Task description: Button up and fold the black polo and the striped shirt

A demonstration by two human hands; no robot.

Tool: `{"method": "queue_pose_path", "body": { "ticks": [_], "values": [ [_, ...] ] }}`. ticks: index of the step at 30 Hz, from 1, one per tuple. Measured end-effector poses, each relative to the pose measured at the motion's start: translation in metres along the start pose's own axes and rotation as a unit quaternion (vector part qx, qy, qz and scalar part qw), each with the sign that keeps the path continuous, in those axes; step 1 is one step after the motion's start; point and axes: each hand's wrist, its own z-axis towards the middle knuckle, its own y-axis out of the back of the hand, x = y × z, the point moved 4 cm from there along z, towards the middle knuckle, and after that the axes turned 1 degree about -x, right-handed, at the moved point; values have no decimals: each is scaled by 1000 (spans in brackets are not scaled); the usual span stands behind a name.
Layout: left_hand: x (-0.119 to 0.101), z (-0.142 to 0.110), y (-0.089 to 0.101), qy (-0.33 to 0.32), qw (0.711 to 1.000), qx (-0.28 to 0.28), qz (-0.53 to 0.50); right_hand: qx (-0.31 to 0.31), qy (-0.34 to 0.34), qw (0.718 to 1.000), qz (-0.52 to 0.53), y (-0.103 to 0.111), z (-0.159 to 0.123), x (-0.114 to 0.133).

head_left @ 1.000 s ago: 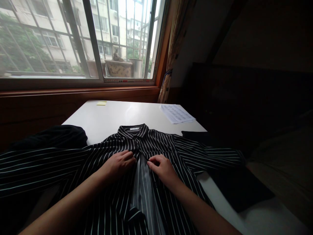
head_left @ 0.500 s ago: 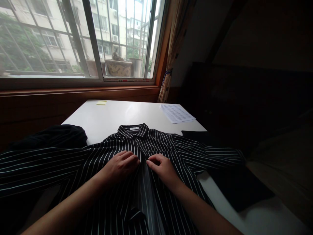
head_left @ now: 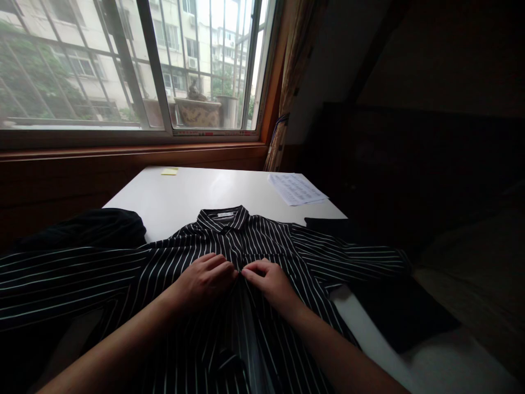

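Observation:
A black shirt with white stripes lies front up, its collar toward the window and its sleeves spread to both sides. My left hand pinches the left front edge at chest height, fingers curled. Close against it, my right hand pinches the opposite front edge between thumb and forefinger. The fingertips almost meet over the front opening. Below them the two edges hang apart and show the inside of the shirt. Any button or buttonhole between the fingers is too small to make out.
The shirt rests on a white table. A dark bundled cloth lies to the left, a dark flat cloth under the right sleeve. Printed sheets and a yellow note lie at the far side, below a barred window.
My hands have drawn closer together, bringing the two front edges of the shirt nearer each other. The gap between my fingertips has narrowed.

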Motion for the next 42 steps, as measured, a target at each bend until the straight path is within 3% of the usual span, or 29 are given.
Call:
{"method": "queue_pose_path", "body": {
  "ticks": [7, 19, 42],
  "values": [
    [0, -3, -3, 3, 1000, -24, -8, 26, -27, 998, 51, -1, 1, -6],
    [-3, -3, -3, -8, 999, -32, -5, 32, -33, 998, 51, -2, 0, -6],
    [-2, -4, -7, -16, 1000, -8, 20, 57, -20, 998, 35, 0, 1, 1]
  ]
}}
